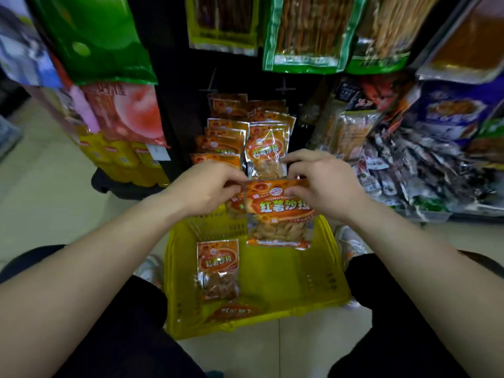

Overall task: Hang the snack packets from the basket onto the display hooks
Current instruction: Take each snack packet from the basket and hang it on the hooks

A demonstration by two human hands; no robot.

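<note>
I hold one orange packet [279,212] by its top edge, upright above the far end of the yellow basket [331,271]. My left hand [207,188] pinches the top left corner, my right hand [321,186] the top right, thumb on the printed face. Just beyond my knuckles, more packets of the same kind hang in rows [246,132] on the dark rack (its hooks are hard to make out). In the basket another packet [218,268] lies face up, with a third [234,312] against the near wall.
</note>
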